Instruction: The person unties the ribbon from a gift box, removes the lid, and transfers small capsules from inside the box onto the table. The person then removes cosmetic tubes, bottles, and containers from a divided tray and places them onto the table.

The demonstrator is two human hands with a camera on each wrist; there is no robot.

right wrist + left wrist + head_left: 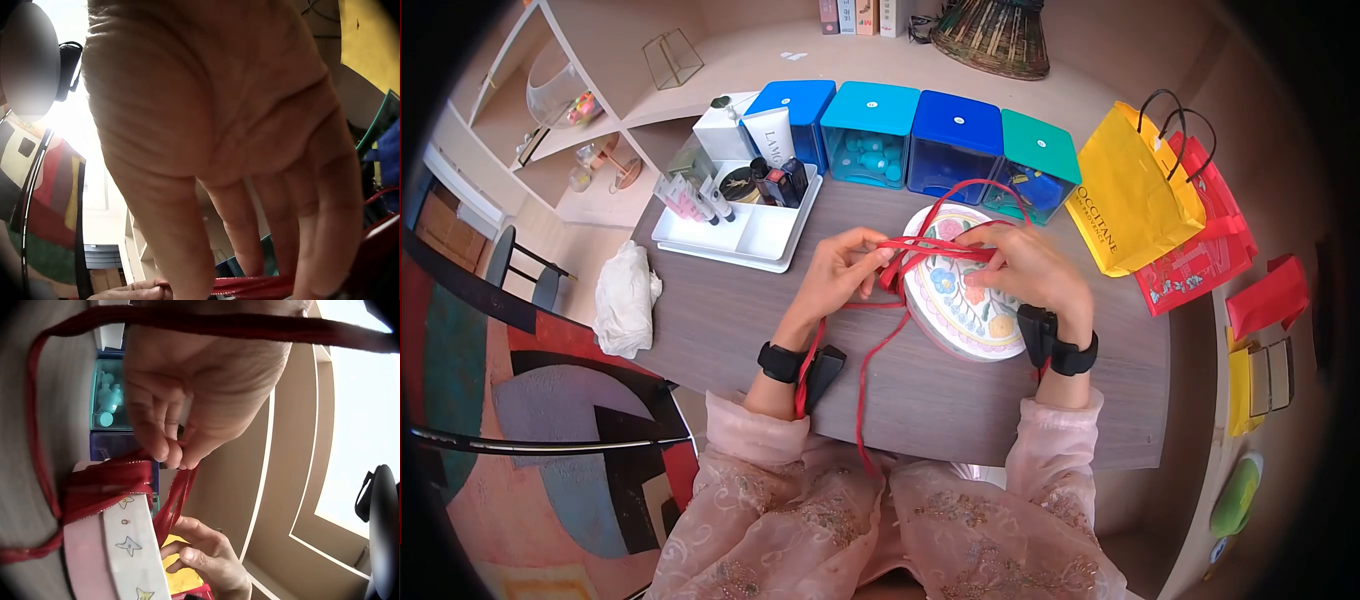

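Note:
A round box with a floral lid stands on the desk, its side pink and white in the left wrist view. Red ribbon wraps its left part and stretches between both hands above it. My left hand pinches the ribbon between thumb and fingertips at the box's left side. The right hand, over the box's right part, pinches the other end of the stretch with thumb and fingers. One loose ribbon tail trails to the desk's front edge; another runs past the left wrist.
Behind the box stand several lidded blue and green boxes. A white tray with bottles and tubes is at the back left, a crumpled white cloth at the left edge. A yellow bag and a red bag stand at the right.

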